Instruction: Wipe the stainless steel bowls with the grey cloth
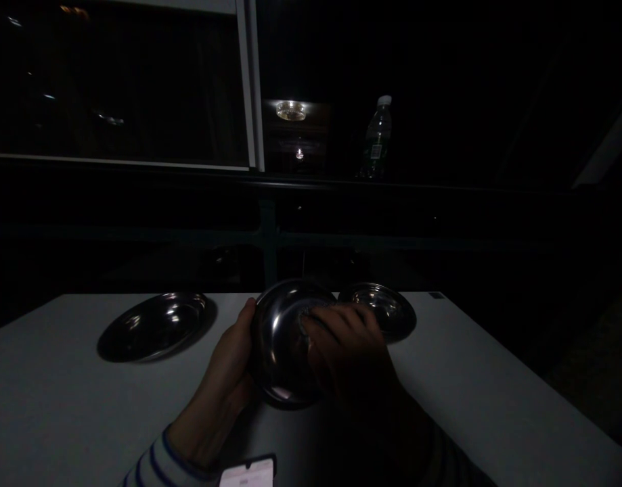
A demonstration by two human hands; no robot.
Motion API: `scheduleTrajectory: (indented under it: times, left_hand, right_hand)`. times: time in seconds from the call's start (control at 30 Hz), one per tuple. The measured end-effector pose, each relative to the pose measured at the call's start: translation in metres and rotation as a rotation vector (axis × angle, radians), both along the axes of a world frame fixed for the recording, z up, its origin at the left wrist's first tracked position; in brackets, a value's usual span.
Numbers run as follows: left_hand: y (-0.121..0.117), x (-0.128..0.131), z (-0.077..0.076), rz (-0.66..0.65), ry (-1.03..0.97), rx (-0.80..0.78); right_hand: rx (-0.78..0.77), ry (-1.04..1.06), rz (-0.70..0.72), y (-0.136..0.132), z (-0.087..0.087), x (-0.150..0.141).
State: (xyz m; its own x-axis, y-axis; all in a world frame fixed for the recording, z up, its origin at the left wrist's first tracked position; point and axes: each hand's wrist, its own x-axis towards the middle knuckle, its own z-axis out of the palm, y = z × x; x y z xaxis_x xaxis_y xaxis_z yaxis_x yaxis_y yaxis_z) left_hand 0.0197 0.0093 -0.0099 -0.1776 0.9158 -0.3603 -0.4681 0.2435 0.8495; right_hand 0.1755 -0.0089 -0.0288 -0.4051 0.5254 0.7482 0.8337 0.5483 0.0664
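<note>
A shiny metal bowl (283, 345) is tilted up above the white table, its rounded outside apparently facing me. My left hand (234, 355) grips it by the left edge, thumb up along the rim. Against the bowl's right part my right hand (348, 341) presses with curled fingers. Under those fingertips shows a bit of grey, rough steel wool scrubber (304, 321), mostly covered by the hand. A second metal bowl (148, 328) rests on the table to the left. Partly behind my right hand stands another metal bowl (392, 311).
The white table (493, 399) runs across the front. A phone (247, 473) with a lit screen lies at the near edge, below my left wrist. Beyond the table, a capped plastic bottle (376, 138) stands on a dark ledge by the window frame (250, 88). Surroundings are very dark.
</note>
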Motion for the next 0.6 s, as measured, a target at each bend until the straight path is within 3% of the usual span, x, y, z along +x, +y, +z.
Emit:
scheduleTrajectory:
  times: [0.13, 0.27, 0.43, 0.6]
  left_hand:
    - [0.001, 0.0006, 0.0017, 0.085, 0.017, 0.002]
    - [0.001, 0.0006, 0.0006, 0.007, 0.027, -0.022]
    - [0.0013, -0.0012, -0.0004, 0.089, 0.038, 0.009]
    - [0.0026, -0.0027, -0.0008, 0.033, 0.035, 0.005]
  right_hand:
    - [-0.013, -0.003, -0.062, 0.0021, -0.0017, 0.0021]
    - [-0.003, -0.03, -0.01, 0.0036, -0.0019, 0.0033]
    - [-0.005, -0.022, -0.085, 0.005, -0.0035, 0.0064]
    - [0.009, -0.012, -0.019, 0.0044, -0.0037, 0.0039]
